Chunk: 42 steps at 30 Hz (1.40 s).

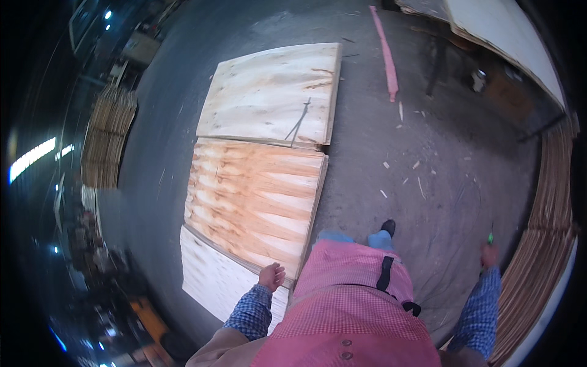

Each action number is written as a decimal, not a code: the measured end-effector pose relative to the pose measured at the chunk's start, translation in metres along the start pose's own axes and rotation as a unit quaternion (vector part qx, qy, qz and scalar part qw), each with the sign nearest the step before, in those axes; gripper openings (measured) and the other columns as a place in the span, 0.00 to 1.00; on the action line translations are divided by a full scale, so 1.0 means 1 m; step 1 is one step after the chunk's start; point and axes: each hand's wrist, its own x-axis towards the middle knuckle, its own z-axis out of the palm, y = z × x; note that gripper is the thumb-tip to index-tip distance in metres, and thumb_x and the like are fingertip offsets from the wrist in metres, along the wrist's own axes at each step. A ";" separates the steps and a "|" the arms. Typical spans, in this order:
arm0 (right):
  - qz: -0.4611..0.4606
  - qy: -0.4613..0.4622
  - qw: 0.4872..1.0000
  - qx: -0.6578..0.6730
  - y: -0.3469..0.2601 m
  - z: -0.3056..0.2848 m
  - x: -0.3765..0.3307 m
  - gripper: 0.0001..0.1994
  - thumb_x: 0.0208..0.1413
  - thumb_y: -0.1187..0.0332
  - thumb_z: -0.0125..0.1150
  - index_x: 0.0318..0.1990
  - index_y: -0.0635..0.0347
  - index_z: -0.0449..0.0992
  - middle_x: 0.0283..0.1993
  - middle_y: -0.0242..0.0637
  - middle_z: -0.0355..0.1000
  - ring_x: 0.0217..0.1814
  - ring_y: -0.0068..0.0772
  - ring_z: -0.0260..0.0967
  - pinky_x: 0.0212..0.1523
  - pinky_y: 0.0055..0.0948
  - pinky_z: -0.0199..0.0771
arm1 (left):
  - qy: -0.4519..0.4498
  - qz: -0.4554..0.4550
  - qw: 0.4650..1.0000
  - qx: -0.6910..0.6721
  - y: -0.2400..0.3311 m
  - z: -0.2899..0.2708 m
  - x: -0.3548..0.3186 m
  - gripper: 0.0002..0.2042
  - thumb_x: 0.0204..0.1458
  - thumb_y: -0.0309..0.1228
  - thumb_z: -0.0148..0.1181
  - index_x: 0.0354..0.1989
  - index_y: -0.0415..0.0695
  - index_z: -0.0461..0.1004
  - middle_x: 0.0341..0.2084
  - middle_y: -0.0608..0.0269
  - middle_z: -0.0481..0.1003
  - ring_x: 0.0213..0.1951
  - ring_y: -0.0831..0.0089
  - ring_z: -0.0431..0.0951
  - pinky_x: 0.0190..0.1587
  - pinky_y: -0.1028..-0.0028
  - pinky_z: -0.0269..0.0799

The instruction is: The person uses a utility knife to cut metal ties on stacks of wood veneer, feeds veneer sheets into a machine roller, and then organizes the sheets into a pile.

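Observation:
Three wood veneer sheets lie in a row on the concrete floor: a pale far sheet (275, 92), a reddish middle sheet (257, 199) and a whitish near sheet (211, 278). My left hand (271, 276) hangs with loosely curled fingers over the near corner of the reddish sheet and holds nothing. Out at my side, my right hand (488, 254) is closed on a small green-tipped tool (490, 237). I wear a pink checked apron (354, 300) and blue checked sleeves.
A pink strip (385, 52) lies on the floor at the back. Veneer stacks rise along the right edge (550, 202) and at the left (107, 137). More sheets lean at the top right (507, 43). Wood splinters litter the floor (416, 177).

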 end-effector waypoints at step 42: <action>0.063 -0.303 0.951 -0.011 -0.527 0.345 -0.092 0.14 0.53 0.73 0.63 0.46 0.65 0.72 0.31 0.30 0.72 0.26 0.15 0.64 0.24 0.20 0.65 | -0.339 0.175 0.915 0.133 0.400 0.415 0.270 0.11 0.64 0.38 0.47 0.36 0.43 0.64 0.21 0.64 0.70 0.26 0.75 0.73 0.30 0.75 0.71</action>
